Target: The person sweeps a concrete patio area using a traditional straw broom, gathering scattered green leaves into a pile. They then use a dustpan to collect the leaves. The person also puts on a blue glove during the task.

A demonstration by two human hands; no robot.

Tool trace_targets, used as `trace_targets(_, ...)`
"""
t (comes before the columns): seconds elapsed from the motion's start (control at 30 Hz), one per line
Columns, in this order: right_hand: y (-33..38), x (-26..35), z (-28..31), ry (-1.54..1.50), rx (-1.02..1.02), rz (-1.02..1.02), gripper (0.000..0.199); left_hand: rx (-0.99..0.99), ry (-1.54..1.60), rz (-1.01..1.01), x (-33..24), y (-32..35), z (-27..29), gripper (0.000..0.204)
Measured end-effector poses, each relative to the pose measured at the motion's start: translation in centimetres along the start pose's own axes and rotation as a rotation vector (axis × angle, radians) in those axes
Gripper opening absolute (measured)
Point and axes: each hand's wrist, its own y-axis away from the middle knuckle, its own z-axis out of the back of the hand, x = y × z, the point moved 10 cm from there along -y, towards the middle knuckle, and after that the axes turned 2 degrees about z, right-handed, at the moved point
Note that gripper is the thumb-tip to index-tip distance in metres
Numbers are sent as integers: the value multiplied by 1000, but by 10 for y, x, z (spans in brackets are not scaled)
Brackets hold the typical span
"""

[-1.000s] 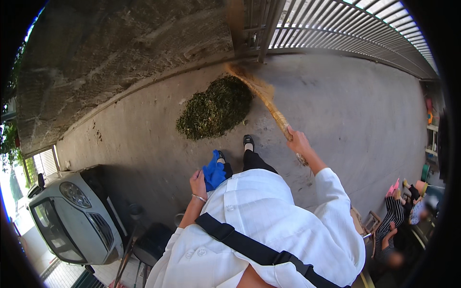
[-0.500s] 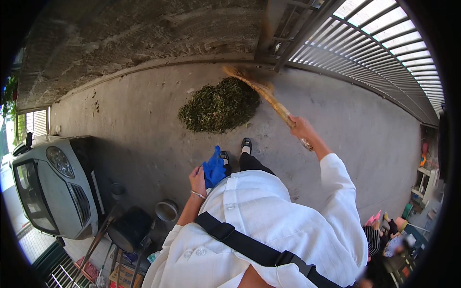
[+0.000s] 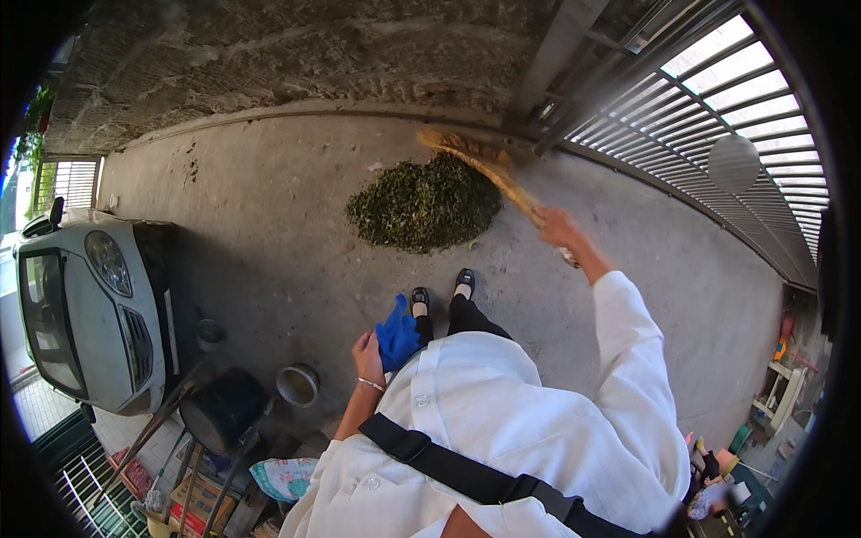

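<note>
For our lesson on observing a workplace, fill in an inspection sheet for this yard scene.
Surface: bare concrete ground, stained.
Job's things: straw broom touching a pile of green leaves.
Clutter: buckets, black pot, boxes at lower left.
Hands: right hand grips the broom handle; left hand holds a blue glove.
Cables: nothing seen.
Surroundings: stone wall, metal gate, parked white car.
</note>
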Motion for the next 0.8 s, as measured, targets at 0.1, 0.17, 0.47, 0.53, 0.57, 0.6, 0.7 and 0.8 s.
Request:
trace_targets(0.1,-52,10,-45,57,18,-45,46,30,-50,-25,-9,11,-4,13)
trace_targets(0.17,-44,39,-42,90,83,-96,39,19,-42,-25,2,10,8,13)
trace_targets(0.47,120,19,-33,-147,22,78,61,145,-129,-66,-14,-8,-20,16)
trace_targets(0.53,168,5,-57,-347,-71,42,64,272,-248,-81,-32,0,-48,18)
trace_targets(0.57,185,16,-51,-414,-66,-12,63,326,-165,-81,-32,3,-59,20)
trace_targets(0.6,203,29,-44,-483,-49,-82,63,294,-186,-44,-39,15,-69,23)
trace_targets(0.7,256,78,-34,-521,30,-191,62,609,-1113,-833,-41,-10,-101,33)
trace_targets(0.8,294,125,-70,-594,-77,-265,61,678,-1096,-646,-44,-9,-120,36)
